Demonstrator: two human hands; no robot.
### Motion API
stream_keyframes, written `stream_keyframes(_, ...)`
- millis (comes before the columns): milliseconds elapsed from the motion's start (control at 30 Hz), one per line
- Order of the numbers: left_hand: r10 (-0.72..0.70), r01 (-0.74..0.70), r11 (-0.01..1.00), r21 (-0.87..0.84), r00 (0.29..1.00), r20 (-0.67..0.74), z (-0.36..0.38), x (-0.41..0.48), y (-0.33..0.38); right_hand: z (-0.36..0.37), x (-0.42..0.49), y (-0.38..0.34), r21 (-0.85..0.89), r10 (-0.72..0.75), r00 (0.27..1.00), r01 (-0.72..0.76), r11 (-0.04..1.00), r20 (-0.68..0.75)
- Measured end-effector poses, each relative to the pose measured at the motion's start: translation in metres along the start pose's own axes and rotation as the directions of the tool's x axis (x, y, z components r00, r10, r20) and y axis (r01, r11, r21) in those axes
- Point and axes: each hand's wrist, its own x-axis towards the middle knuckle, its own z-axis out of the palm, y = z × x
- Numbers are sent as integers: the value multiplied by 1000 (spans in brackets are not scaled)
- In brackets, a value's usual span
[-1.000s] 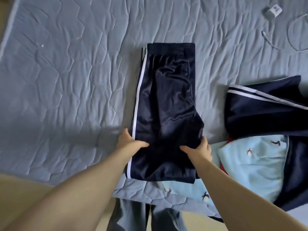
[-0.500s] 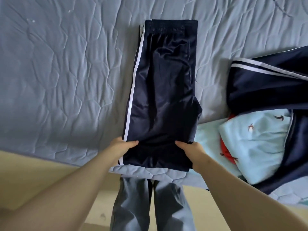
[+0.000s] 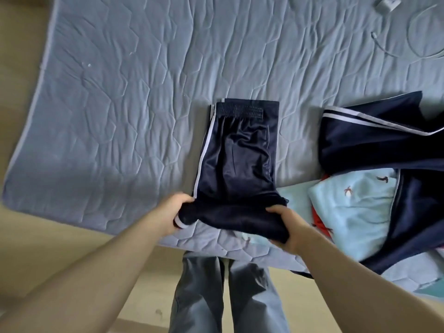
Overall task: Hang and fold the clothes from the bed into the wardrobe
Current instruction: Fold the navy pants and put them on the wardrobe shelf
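The navy trousers (image 3: 236, 164) are lying folded lengthwise on the bed (image 3: 120, 92), near its front edge. Their elastic waistband is pointing away from the person and a white side stripe is running down their left edge. The far portion is lying flat on the quilted grey-blue cover, while the near end is being held raised off the cover and bunched into a thick roll. The left hand (image 3: 173, 213) is gripping the near left corner of that roll, fingers curled round the cloth, with a loop of the white stripe showing just below the hand. The right hand (image 3: 286, 227) is gripping the near right corner, thumb on top and fingers wrapped underneath. To the right of the trousers a heap of clothes is lying on the bed. A navy jacket (image 3: 372, 145) with white piping is spreading over its far side, and a light blue garment (image 3: 353, 207) with small printed figures is sitting below the jacket. A red item (image 3: 319, 222) is showing at the blue garment's left edge. A white charger plug (image 3: 388, 3) and its cable (image 3: 384, 46) are lying at the far right corner of the bed, well apart from the trousers. The person's legs (image 3: 199, 296), in grey cloth, are standing on the pale floor (image 3: 36, 248) against the front edge of the bed.
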Motion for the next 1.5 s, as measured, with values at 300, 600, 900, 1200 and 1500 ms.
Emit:
stream_keyframes(300, 284, -207, 845, -493, 955, 87, 32, 10, 134, 29, -9, -125, 361, -388, 915, 325, 874, 115)
stream_keyframes(600, 493, -493, 864, 101, 870, 29, 47, 80, 108, 26, 53, -121, -39, -588, 808, 589, 807, 27)
stream_keyframes(900, 369, -312, 902, 299, 916, -157, 45, 151, 95, 43, 127, -132, -436, -644, 732, 517, 737, -222)
stream_keyframes(1200, 64, -105, 949, 299, 987, 145, 30, 147, 93, 46, 130, -113, -171, -523, 842, 501, 849, -132)
stream_keyframes(1500, -29, 36, 999, -29, 977, 211, -1, 73, 53, 45, 61, -62, -102, -227, 974, 227, 969, 17)
